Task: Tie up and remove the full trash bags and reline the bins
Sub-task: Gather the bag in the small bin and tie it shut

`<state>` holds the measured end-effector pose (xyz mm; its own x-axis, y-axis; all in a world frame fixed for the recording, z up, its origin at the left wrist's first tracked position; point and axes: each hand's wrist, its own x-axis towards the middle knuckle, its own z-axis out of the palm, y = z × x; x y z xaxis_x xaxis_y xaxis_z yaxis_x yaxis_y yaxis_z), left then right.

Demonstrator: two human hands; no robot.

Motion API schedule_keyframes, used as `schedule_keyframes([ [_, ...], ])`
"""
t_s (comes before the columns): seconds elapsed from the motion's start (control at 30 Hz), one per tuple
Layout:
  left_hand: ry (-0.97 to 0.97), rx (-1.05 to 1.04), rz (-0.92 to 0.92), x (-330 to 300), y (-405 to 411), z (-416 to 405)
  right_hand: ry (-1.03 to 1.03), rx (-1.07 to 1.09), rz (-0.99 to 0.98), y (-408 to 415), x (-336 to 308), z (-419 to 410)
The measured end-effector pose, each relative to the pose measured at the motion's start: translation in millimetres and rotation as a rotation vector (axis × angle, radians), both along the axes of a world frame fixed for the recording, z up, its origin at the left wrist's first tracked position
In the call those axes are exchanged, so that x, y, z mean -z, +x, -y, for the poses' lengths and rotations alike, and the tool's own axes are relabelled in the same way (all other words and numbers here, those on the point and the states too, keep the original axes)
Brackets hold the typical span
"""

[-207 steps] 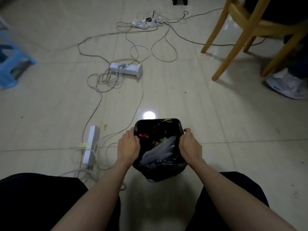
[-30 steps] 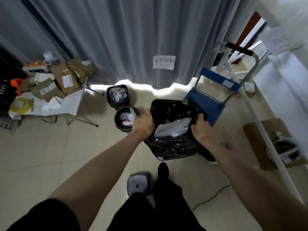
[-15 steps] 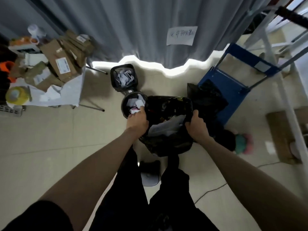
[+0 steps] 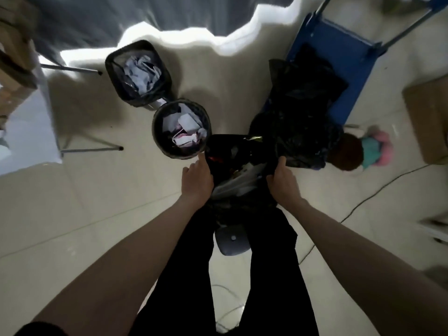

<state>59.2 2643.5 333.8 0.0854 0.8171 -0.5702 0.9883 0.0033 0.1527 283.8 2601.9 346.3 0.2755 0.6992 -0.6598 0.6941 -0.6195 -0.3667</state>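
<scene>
I carry a small bin lined with a black trash bag (image 4: pixel 232 151), full of paper and scraps, in front of my legs. My left hand (image 4: pixel 196 178) grips its left rim and my right hand (image 4: pixel 281 181) grips its right rim. Just beyond it on the floor stands a round black bin (image 4: pixel 180 128) full of white paper. Farther back is a square black-lined bin (image 4: pixel 138 71), also full of paper. Black filled trash bags (image 4: pixel 300 112) are heaped to the right, partly on a blue hand cart (image 4: pixel 339 44).
A grey curtain (image 4: pixel 145 15) hangs along the back. A white folding table (image 4: pixel 29 122) with cardboard boxes stands at the left, its legs reaching toward the bins. A cardboard box (image 4: pixel 429 117) sits at the right, with a cable (image 4: pixel 363 202) across the floor.
I have stepped closer to the two bins and my view has tilted down. The carried bin now hangs right beside the round bin. Both hands keep their hold on its rim.
</scene>
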Motion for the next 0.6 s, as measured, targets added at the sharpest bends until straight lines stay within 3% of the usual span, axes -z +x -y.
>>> schedule_keyframes([
  [0.3,0.050,-0.019,-0.126,149.8,-4.5,-5.9,0.050,-0.138,0.020,-9.3,162.8,-21.2],
  [0.6,0.400,0.096,-0.212,264.7,-7.4,-31.8,0.168,-0.098,0.036,-5.6,275.4,-57.5],
])
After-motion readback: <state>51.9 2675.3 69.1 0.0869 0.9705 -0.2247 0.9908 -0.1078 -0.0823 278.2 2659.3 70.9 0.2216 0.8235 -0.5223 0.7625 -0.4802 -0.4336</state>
